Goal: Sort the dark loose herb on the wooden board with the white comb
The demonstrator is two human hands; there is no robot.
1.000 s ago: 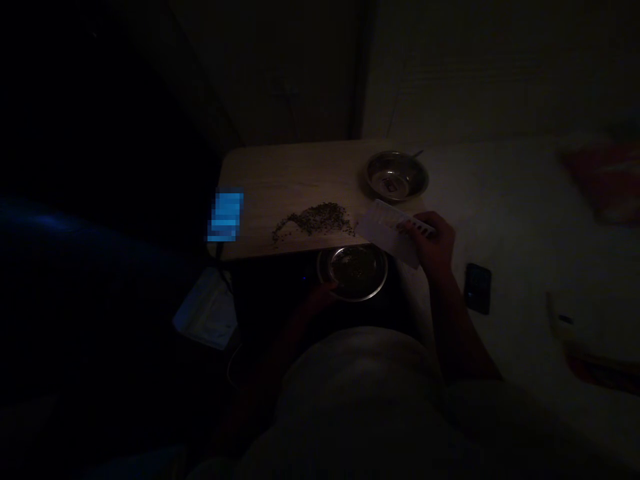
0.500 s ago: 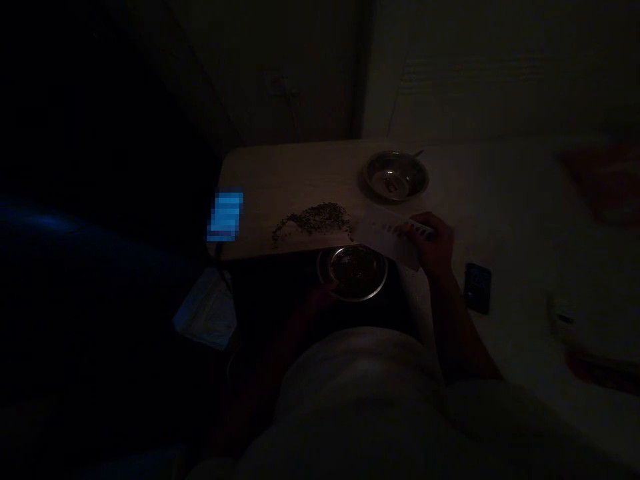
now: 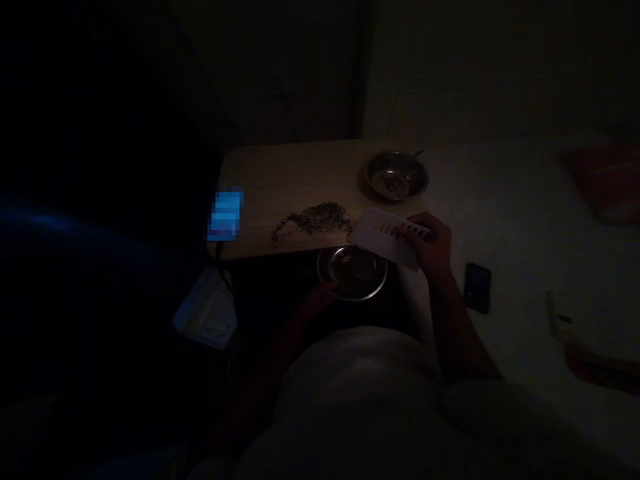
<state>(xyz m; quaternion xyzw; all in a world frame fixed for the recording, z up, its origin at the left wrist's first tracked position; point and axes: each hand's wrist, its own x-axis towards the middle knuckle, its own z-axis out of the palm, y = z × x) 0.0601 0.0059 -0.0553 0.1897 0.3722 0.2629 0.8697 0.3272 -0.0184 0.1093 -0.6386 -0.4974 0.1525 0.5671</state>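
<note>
The right hand (image 3: 434, 243) is closed on the right-hand end of a white, flat, rectangular panel with a row of slots along its far edge (image 3: 384, 245), fingers lying over the slots. The panel is tilted, its left end at the near edge of the table, just beside the grains. Against the frame of one second ago, the panel's left end has shifted left and nearer the body; the right hand has moved slightly left with it.

The left hand (image 3: 320, 293) is at the left rim of a round, shiny metal bowl (image 3: 378, 287), in the same position as before. One digit lies at the rim; whether the hand is closed on it cannot be told in the dark. The bowl sits below the table edge, with dark contents that cannot be made out.

A loose spread of small dark grains (image 3: 323, 218) lies on the light wood-look tabletop (image 3: 280, 173), with little visible change in outline. Beyond the panel stands a second, wider metal bowl (image 3: 413, 176), a thin handle (image 3: 419, 153) projecting past its far rim. A black phone (image 3: 477, 288) lies on the pale surface to the right (image 3: 520, 240). Both remain in place.
</note>
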